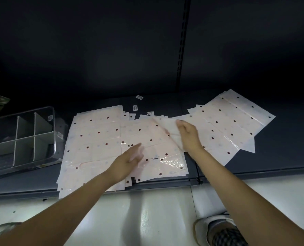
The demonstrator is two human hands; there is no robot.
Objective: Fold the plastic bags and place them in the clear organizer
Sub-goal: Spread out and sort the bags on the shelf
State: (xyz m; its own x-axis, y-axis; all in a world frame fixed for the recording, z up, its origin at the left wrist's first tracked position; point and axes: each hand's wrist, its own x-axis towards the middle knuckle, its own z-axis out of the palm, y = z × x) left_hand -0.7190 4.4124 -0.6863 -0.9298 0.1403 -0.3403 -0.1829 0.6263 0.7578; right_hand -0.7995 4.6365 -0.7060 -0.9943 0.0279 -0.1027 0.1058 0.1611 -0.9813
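Nearest the camera, a shoe (220,229) with a checked upper stands on the pale glossy floor (147,210) below the right forearm, cut off by the bottom edge. Both bare forearms reach up and forward from the lower corners over the front lip of a dark shelf (272,157).

The left hand (129,160) lies low over the sheets, palm down, fingers stretched forward and roughly straight; motion blur smears the fingertips, so whether they press the plastic or only skim it cannot be told. The right hand (188,134) is further in and to the right of the left, fingers pointing away and slightly bent, its thumb side against a raised, blurred edge of one sheet; whether it actually pinches that edge is unclear.

Under and around both hands spread the plastic bags (97,139), pale pink with dark red dots, overlapping flat on the shelf, some hanging past its front lip. More of them fan out beyond and to the right of the right hand. A few small white labels (135,107) lie just past the bags.

Well to the left of the left hand sits the clear organizer (41,110), with white dividers forming compartments; its near part is murky. Behind everything rises a dark back panel with a slotted upright (182,41)
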